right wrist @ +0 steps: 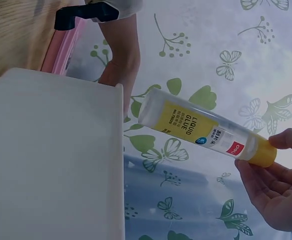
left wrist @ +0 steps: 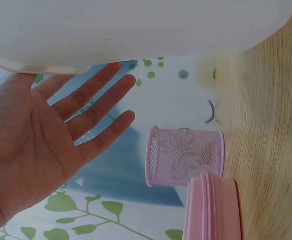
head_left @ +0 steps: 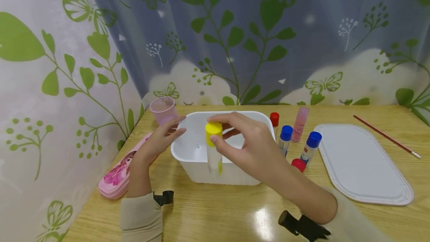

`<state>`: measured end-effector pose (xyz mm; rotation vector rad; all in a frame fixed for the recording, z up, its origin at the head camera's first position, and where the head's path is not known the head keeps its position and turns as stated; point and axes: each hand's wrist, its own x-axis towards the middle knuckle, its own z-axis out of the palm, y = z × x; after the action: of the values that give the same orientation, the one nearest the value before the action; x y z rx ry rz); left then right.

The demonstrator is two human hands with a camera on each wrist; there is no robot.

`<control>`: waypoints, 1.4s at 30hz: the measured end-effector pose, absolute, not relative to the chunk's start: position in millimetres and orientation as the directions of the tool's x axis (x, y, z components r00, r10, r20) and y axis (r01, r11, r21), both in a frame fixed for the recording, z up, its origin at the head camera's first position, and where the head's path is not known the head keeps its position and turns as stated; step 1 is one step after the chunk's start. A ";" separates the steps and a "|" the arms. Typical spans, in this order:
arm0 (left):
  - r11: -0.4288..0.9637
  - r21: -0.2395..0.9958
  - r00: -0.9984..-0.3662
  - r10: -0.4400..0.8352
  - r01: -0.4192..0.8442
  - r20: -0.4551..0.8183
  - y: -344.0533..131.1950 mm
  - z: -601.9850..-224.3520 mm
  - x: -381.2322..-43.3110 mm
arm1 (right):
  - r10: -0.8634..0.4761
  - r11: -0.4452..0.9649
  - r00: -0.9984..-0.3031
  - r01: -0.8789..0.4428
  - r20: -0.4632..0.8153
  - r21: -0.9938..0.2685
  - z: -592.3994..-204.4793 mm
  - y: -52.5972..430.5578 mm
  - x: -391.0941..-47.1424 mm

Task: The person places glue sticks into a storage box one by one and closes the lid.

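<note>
In the head view I see the right hand (head_left: pixel 255 143) pinching the yellow cap (head_left: pixel 214 133) of a glue bottle (head_left: pixel 214 158), which hangs upright before the white bin (head_left: pixel 235 174); the left hand (head_left: pixel 158 141) is at the bin's left rim, fingers extended; right of the bin I count 2 blue-capped bottles (head_left: pixel 310 148), 2 red-capped bottles (head_left: pixel 298 166) and 1 pink bottle (head_left: pixel 300 124), with a white lid (head_left: pixel 362 163) and a pencil (head_left: pixel 386 136) farther right; in the left wrist view I see that hand's fingers spread, near a pink mesh cup (left wrist: pixel 185 155) and a pink case (left wrist: pixel 213 210); whether it touches the bin I cannot tell; in the right wrist view, thumb and fingers grip the cap, the bottle above rim level, apart from the bin.
</note>
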<state>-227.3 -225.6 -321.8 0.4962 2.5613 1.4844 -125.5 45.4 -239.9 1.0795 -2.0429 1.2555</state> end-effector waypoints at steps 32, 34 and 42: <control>0.469 0.861 -0.938 0.345 0.196 0.025 -225.8 -320.8 -226.6 | -0.451 0.387 -0.802 -0.570 0.391 -0.724 -286.3 -12.2 -194.9; 0.471 0.859 -0.937 0.347 0.201 0.029 -225.8 -320.9 -227.0 | -0.458 0.389 -0.815 -0.542 0.354 -0.745 -289.4 -12.7 -195.5; 0.478 0.853 -0.936 0.352 0.209 0.032 -226.1 -321.4 -226.8 | -0.498 0.437 -0.846 -0.437 0.193 -0.786 -297.8 -15.0 -197.6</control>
<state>-226.8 -226.1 -321.4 0.4909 2.5707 1.4535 -197.6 -15.0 -297.8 0.8856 -2.7197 1.4547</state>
